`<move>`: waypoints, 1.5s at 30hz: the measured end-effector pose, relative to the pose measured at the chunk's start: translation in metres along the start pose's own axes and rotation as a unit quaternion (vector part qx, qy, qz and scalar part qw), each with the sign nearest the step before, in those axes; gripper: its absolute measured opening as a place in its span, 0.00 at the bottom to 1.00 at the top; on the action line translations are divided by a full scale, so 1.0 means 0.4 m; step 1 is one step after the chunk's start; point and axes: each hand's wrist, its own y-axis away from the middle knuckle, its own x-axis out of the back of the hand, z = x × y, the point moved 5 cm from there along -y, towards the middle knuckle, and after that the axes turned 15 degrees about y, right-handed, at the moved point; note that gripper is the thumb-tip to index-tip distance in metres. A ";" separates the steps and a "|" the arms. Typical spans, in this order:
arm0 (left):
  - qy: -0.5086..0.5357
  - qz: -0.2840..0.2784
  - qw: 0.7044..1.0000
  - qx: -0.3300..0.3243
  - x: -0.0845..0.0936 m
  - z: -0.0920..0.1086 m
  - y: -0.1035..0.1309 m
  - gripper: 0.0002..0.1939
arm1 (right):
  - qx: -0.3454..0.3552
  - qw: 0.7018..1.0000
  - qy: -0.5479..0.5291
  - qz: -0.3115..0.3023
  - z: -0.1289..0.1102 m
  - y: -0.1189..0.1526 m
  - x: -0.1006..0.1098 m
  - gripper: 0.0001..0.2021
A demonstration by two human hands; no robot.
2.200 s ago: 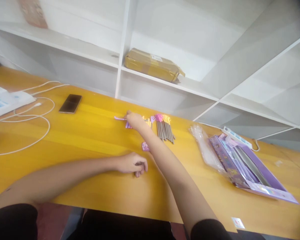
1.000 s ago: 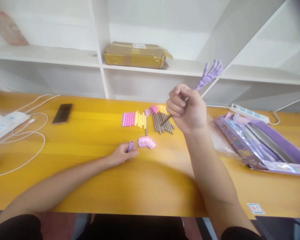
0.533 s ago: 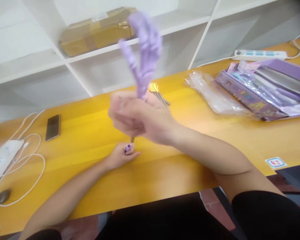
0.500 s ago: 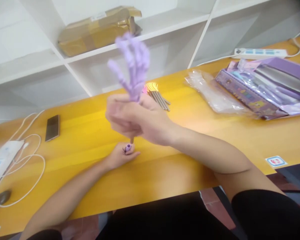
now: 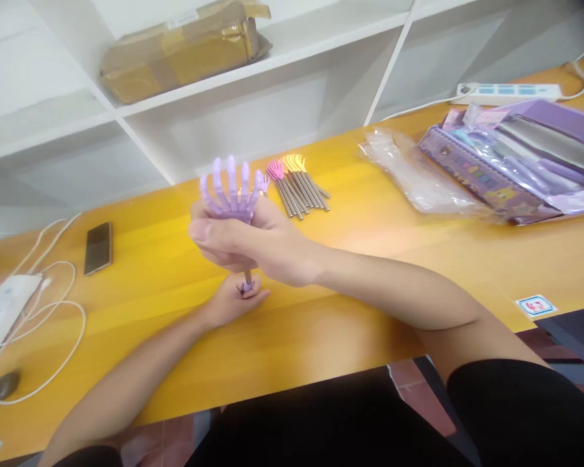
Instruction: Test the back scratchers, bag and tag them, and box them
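My right hand (image 5: 267,243) is closed around a purple back scratcher (image 5: 231,202) with a claw shaped like a hand. The claw's spread fingers stand up above my fist, and its metal rod comes out below. Beneath it, my left hand (image 5: 228,306) rests on the table, closed around a small purple tube (image 5: 246,287). The lower end of the rod meets the tube's mouth; how deep it sits I cannot tell. Behind my right hand lie several more back scratchers (image 5: 299,191) with pink and yellow claws and metal rods, and a purple claw (image 5: 265,184) partly hidden.
A purple patterned box (image 5: 491,172) with packaged items stands at the right, beside a clear plastic bag (image 5: 413,178). At the left are a phone (image 5: 98,248), white cables, a power strip (image 5: 10,305) and a dark mouse (image 5: 2,388). White shelves hold a taped parcel (image 5: 185,52).
My right hand has lowered the back scratcher, and its claw has turned to show its fingers spread. The rod's end has come down to the tube in my left hand, which stays in place.
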 end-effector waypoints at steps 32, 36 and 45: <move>-0.030 0.032 0.999 0.016 0.014 -0.023 0.007 0.26 | 0.049 0.995 0.006 0.085 -0.088 0.043 0.007 0.18; -0.019 0.044 0.998 0.040 0.017 -0.025 0.011 0.26 | 0.008 0.994 0.039 0.097 -0.095 0.043 0.007 0.17; 0.010 0.040 0.998 0.038 0.006 0.020 0.005 0.26 | 0.004 0.998 0.038 0.042 -0.097 0.033 -0.005 0.14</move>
